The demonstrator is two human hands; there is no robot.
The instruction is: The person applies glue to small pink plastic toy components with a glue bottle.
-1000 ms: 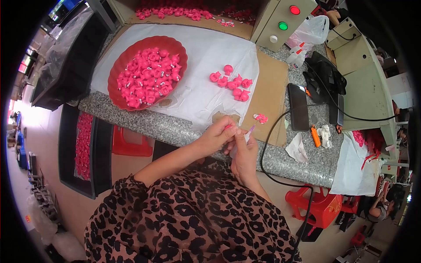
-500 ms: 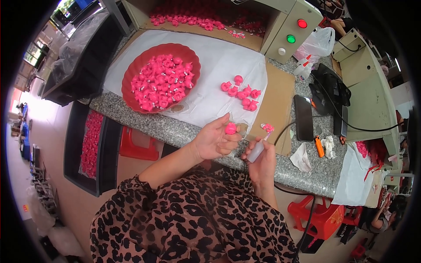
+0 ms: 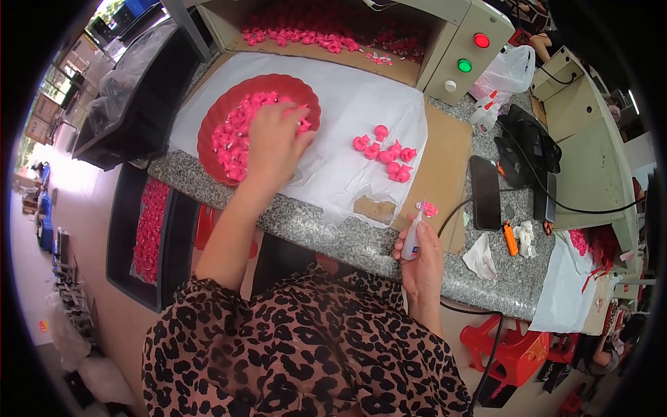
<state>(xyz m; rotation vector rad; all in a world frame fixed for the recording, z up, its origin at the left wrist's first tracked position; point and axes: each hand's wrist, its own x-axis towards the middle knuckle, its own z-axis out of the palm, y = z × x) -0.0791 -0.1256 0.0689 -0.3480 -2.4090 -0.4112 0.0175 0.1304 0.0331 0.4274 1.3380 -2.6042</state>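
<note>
The hands are well apart. The left hand (image 3: 274, 142) is over the right part of a red scalloped bowl (image 3: 260, 82), fingers bent down and thumb set off from them; pink figure pieces (image 3: 229, 149) lie beneath, and I cannot tell whether one is gripped. The right hand (image 3: 425, 264), nearer the body, is closed round a small translucent bottle (image 3: 411, 243), nozzle upward and away from the wearer, an attitude that probably limits dripping. The nozzle tip appears against a small heap of pink-and-white bits (image 3: 431, 208) just beyond that hand; contact cannot be confirmed. The bowl's raised rim presumably keeps its heaped pieces from rolling off. Between the hands and farther out, a loose cluster of pink pieces (image 3: 386, 154) lies on a white sheet (image 3: 340, 90), spread thinly, which likely makes each easy to pick up. The sheet seems intended to protect the table (image 3: 333, 240). To the right hand's right are a crumpled tissue (image 3: 479, 257), an orange tool (image 3: 511, 239) and a dark phone (image 3: 485, 193), seemingly put aside to leave room for handling. Beyond both hands stands a cabinet (image 3: 455, 55) with coloured buttons; below and left of the left hand, a dark bin (image 3: 170, 271) contains more pink pieces.
</note>
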